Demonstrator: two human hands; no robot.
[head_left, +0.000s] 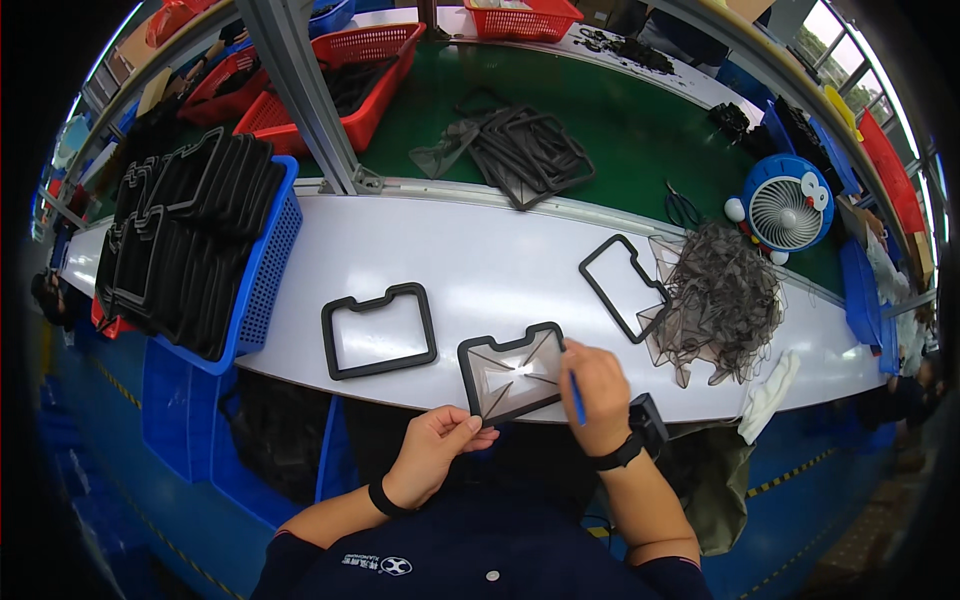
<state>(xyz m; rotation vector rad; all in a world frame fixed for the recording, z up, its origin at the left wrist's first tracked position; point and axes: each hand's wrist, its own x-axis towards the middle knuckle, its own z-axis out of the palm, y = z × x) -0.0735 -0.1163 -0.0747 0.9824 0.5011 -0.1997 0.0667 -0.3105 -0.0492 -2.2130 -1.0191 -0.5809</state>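
My left hand pinches the lower left corner of a black notched frame at the table's near edge. Inside that frame sits a smoky translucent sheet with creases running toward its corners. My right hand is closed round a slim blue tool, at the frame's right side; the tool's tip is hidden. An empty black frame lies flat to the left. Another frame lies to the right, its edge against a heap of translucent sheets.
A blue basket piled with black frames stands at left. Beyond the metal rail, more frames lie on the green surface, near scissors and a blue fan. A metal post rises at the back. A white glove hangs over the edge.
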